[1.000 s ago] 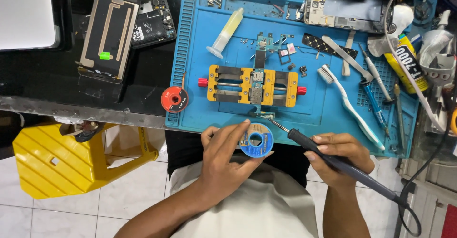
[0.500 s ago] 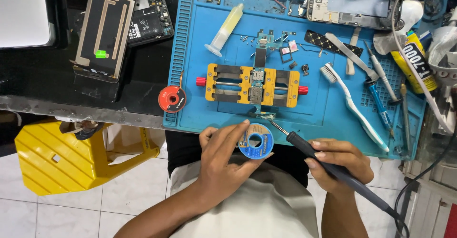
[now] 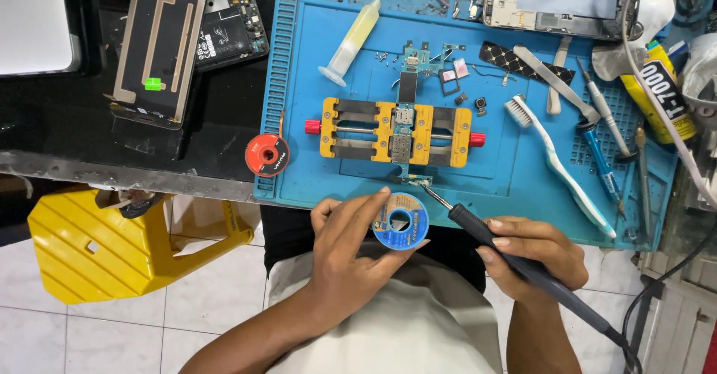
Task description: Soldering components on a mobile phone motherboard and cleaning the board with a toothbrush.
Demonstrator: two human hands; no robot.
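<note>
My left hand (image 3: 349, 248) holds a small blue spool of braid (image 3: 401, 222) at the near edge of the blue work mat (image 3: 314, 97). My right hand (image 3: 534, 253) grips a black soldering iron (image 3: 515, 260) like a pen. Its tip (image 3: 427, 192) touches the lower end of a small circuit board just above the spool. That board is clamped in a yellow holder (image 3: 396, 132) with red knobs in the middle of the mat.
A syringe (image 3: 349, 42), small parts, a toothbrush (image 3: 556, 162), tweezers (image 3: 554, 75), screwdrivers and a yellow glue tube (image 3: 661, 90) lie on the mat. A red spool (image 3: 267, 154) and opened phone parts (image 3: 160, 45) sit left. A yellow stool (image 3: 112, 243) stands below the bench.
The view has shifted slightly left. Both hands stay at the mat's near edge, with the iron's tip still at the board above the spool.
</note>
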